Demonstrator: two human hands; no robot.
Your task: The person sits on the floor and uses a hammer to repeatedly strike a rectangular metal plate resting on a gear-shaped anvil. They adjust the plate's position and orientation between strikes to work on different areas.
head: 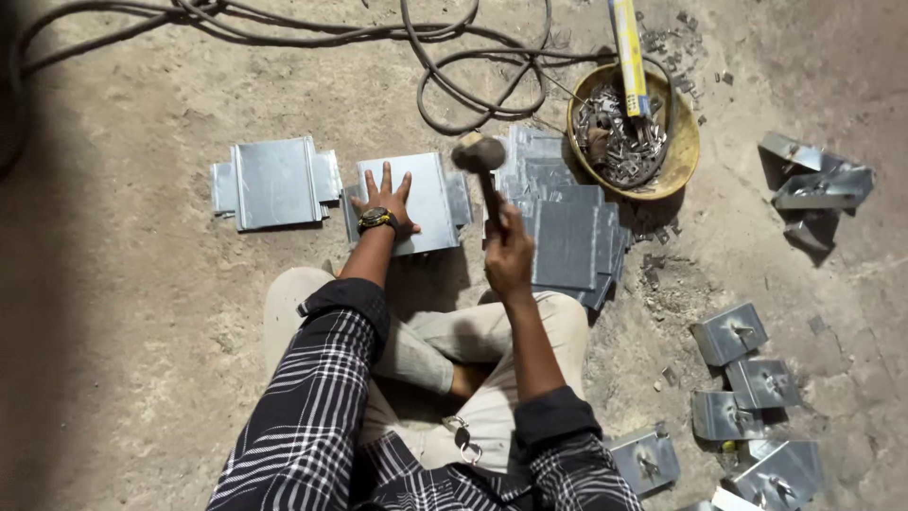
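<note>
Dusty concrete floor (142, 312). Left hand (386, 201), fingers splayed flat, pins metal sheet (416, 202) at frame centre; right hand (508, 254) clenched around raised hammer (480, 161).

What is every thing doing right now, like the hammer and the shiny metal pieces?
Left hand: flat, fingers spread, pressing the metal sheet.
Metal sheet: lying flat on the floor.
Right hand: closed round the hammer handle.
Hammer: raised over the sheet.
Finished sheet: flat, untouched.
Sheet stack: piled, fanned out.
Yellow bowl: full of metal scraps.
Cable: looped loosely.
</note>
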